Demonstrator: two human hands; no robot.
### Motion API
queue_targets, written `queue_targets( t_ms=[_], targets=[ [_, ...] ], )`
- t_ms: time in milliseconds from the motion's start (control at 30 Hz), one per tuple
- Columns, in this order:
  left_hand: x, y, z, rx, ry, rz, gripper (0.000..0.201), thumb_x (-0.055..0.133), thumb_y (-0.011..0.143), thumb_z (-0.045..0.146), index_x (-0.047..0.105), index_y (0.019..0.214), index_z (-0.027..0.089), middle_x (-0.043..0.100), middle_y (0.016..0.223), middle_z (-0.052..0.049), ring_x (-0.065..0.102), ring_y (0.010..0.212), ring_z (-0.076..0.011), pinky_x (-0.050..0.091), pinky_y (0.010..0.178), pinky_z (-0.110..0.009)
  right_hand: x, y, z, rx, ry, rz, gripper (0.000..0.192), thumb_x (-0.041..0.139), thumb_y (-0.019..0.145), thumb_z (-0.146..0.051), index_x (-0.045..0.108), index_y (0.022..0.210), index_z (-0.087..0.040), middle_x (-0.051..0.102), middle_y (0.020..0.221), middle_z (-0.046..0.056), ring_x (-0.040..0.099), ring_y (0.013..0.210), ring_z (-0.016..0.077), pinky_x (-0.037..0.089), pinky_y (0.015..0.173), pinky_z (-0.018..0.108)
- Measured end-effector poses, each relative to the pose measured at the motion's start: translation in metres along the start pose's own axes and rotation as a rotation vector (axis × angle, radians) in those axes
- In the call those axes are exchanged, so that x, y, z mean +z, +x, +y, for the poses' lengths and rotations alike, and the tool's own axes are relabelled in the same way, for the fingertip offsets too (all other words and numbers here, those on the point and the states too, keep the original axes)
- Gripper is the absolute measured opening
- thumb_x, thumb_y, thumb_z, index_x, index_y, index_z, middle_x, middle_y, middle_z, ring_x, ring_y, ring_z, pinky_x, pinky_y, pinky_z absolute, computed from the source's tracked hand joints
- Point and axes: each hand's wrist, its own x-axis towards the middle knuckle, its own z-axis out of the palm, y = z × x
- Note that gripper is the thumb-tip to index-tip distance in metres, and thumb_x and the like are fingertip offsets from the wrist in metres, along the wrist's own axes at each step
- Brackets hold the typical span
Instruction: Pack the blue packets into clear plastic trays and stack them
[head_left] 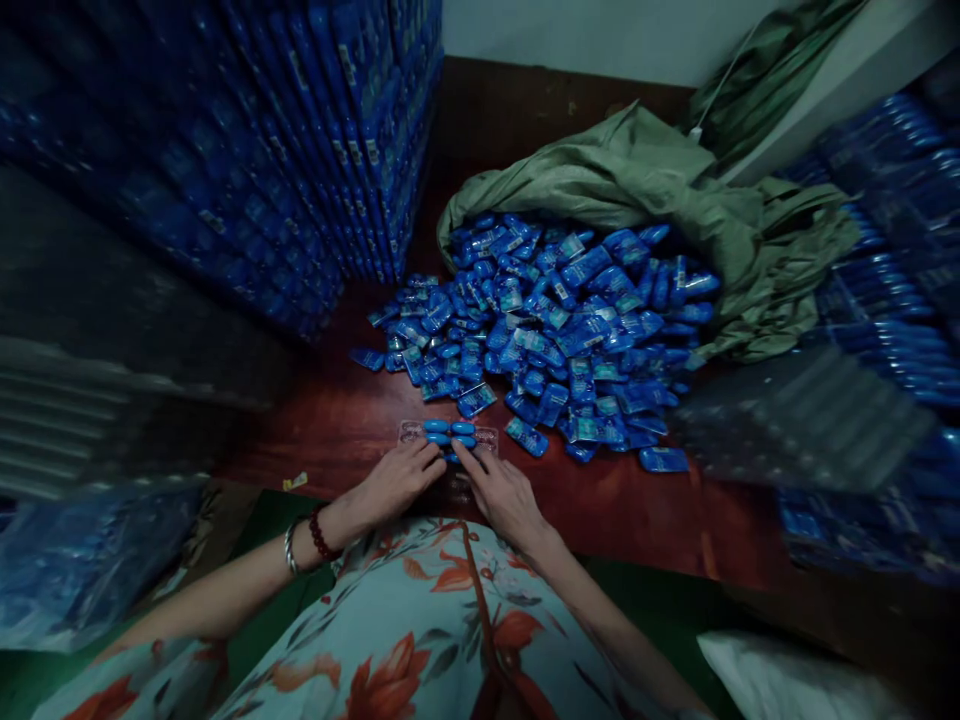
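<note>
A clear plastic tray [409, 430] lies at the table's near side, directly in front of me. Several small glossy blue packs [450, 427] sit in its middle in short rows, while both ends show bare plastic. My left hand [401, 482] is curled at the tray's near left, its fingers closed on a blue pack in the nearer row. From the other side my right hand [504, 497] grips the same row, index finger stretched over a pack. My fingers partly hide the nearest packs. Beyond the tray spreads a loose pile of blue packs [551, 350].
A green cloth sack [585, 165] lies open behind the pile. Tall stacks of blue packs [360, 130] rise at left, with more stacks [892, 280] at right. Clear tray stacks [810, 415] flank the reddish table [315, 420]. A yellow scrap [295, 481] lies near its edge.
</note>
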Motion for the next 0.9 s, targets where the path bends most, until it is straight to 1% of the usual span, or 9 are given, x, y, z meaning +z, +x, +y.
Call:
queue_targets(
  t_ms=[100, 167, 233, 300, 400, 467, 667, 800, 900],
  targets=[
    [0.003, -0.009, -0.009, -0.047, 0.023, 0.092, 0.030, 0.036, 0.094, 0.019, 0.053, 0.118, 0.018, 0.060, 0.103, -0.011, 0.052, 0.093, -0.0217, 0.045, 0.079, -0.035, 0.002, -0.017, 0.016, 0.209, 0.043, 0.192, 0.039, 0.040, 0.093, -0.025, 0.046, 0.132, -0.021, 0.059, 0.106, 0.009, 0.058, 0.092, 0.0176, 0.047, 0.080, 0.028],
    [0.004, -0.011, -0.026, -0.177, 0.009, 0.194, 0.030, 0.040, 0.093, 0.022, 0.054, 0.119, 0.021, 0.060, 0.104, -0.011, 0.053, 0.092, -0.0214, 0.045, 0.079, -0.036, 0.001, -0.023, 0.032, 0.420, 0.000, 0.263, 0.037, 0.038, 0.094, -0.031, 0.049, 0.127, -0.019, 0.057, 0.106, 0.012, 0.056, 0.096, 0.0216, 0.047, 0.079, 0.032],
    [0.003, -0.008, -0.053, -0.396, 0.002, 0.324, 0.028, 0.042, 0.092, 0.025, 0.055, 0.117, 0.020, 0.058, 0.107, -0.011, 0.053, 0.095, -0.0219, 0.045, 0.081, -0.036, 0.001, -0.024, 0.047, 0.531, -0.071, 0.216, 0.039, 0.038, 0.093, -0.038, 0.051, 0.122, -0.016, 0.055, 0.106, 0.015, 0.054, 0.095, 0.0252, 0.047, 0.075, 0.036],
    [0.001, -0.001, -0.086, -0.603, 0.047, 0.395, 0.032, 0.046, 0.091, 0.031, 0.054, 0.119, 0.017, 0.054, 0.115, -0.014, 0.051, 0.103, -0.0255, 0.044, 0.085, -0.040, 0.003, -0.020, 0.055, 0.513, -0.125, 0.112, 0.038, 0.039, 0.092, -0.038, 0.053, 0.117, -0.014, 0.054, 0.104, 0.015, 0.053, 0.091, 0.0254, 0.047, 0.071, 0.035],
    [0.002, 0.011, -0.127, -0.725, 0.157, 0.278, 0.045, 0.053, 0.086, 0.042, 0.053, 0.122, 0.014, 0.050, 0.124, -0.018, 0.049, 0.106, -0.0329, 0.043, 0.086, -0.046, 0.007, -0.016, 0.056, 0.452, -0.102, 0.016, 0.030, 0.036, 0.092, -0.028, 0.054, 0.112, -0.015, 0.056, 0.100, 0.013, 0.054, 0.088, 0.0232, 0.047, 0.070, 0.033],
    [0.005, 0.016, -0.139, -0.731, 0.202, 0.184, 0.044, 0.050, 0.088, 0.041, 0.054, 0.121, 0.013, 0.053, 0.120, -0.019, 0.050, 0.105, -0.0344, 0.044, 0.083, -0.046, 0.007, -0.019, 0.054, 0.470, 0.016, 0.045, 0.031, 0.032, 0.093, -0.024, 0.053, 0.113, -0.016, 0.058, 0.100, 0.011, 0.057, 0.091, 0.0227, 0.048, 0.072, 0.033],
    [0.010, -0.004, -0.109, -0.786, 0.251, 0.118, 0.037, 0.036, 0.094, 0.036, 0.053, 0.116, 0.012, 0.058, 0.113, -0.019, 0.059, 0.092, -0.0271, 0.047, 0.070, -0.032, -0.014, -0.047, 0.034, 0.619, 0.471, 0.194, 0.032, 0.045, 0.089, -0.039, 0.049, 0.115, -0.020, 0.065, 0.099, 0.008, 0.064, 0.085, 0.0213, 0.053, 0.071, 0.031],
    [0.011, -0.035, -0.084, -0.894, 0.126, 0.160, 0.034, 0.030, 0.096, 0.034, 0.050, 0.115, 0.013, 0.064, 0.095, -0.012, 0.063, 0.075, -0.0202, 0.047, 0.062, -0.026, -0.018, -0.039, 0.006, 0.324, 0.578, 0.111, 0.021, 0.046, 0.090, -0.030, 0.057, 0.106, -0.022, 0.065, 0.095, 0.006, 0.064, 0.087, 0.0185, 0.052, 0.077, 0.029],
    [0.006, -0.051, -0.065, -0.838, -0.003, 0.343, 0.029, 0.036, 0.094, 0.033, 0.054, 0.107, 0.015, 0.062, 0.095, -0.011, 0.060, 0.085, -0.0217, 0.048, 0.074, -0.031, -0.008, -0.018, -0.005, 0.139, 0.455, 0.102, 0.030, 0.039, 0.091, -0.020, 0.052, 0.119, -0.020, 0.064, 0.103, 0.008, 0.062, 0.094, 0.0183, 0.052, 0.081, 0.030]
  ],
)
